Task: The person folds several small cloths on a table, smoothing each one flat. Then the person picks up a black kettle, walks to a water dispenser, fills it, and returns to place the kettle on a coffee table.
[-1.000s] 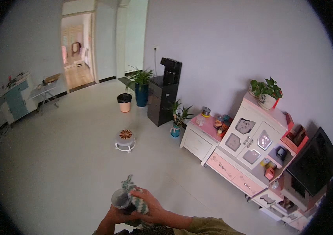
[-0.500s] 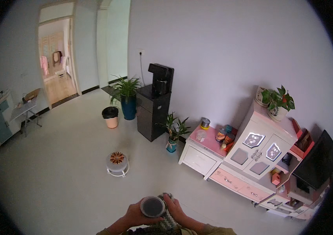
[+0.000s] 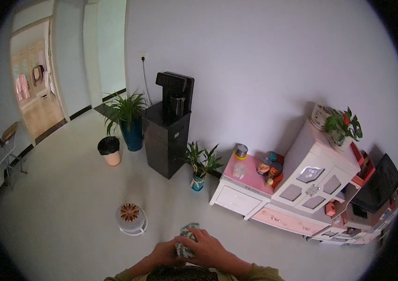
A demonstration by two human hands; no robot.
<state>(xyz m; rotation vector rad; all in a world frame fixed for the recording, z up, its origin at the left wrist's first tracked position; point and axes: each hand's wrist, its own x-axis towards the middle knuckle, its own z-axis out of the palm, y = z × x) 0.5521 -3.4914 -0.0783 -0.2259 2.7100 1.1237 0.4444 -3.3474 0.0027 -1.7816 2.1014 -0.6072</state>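
Low in the picture my two hands meet around a bunched grey-and-white knitted cloth (image 3: 186, 243). My right hand (image 3: 207, 248) is closed over the cloth, its fingers pressing it from above and from the right. My left hand (image 3: 164, 253) curls in from the left, fingers wrapped and partly covered by the cloth and the right hand. The round cup seen earlier in that hand is hidden now beneath hands and cloth.
Ahead to the left stands a small round stool (image 3: 133, 225) with a patterned top. Farther off are a lined bin (image 3: 113, 159), a potted plant (image 3: 133, 133), a black water dispenser (image 3: 168, 136) and a smaller plant (image 3: 198, 182). A pink-and-white cabinet (image 3: 311, 185) lines the right wall.
My right hand has brought the cloth over the cup, which has gone out of sight. The view has turned somewhat to the right, and the stool appears closer.
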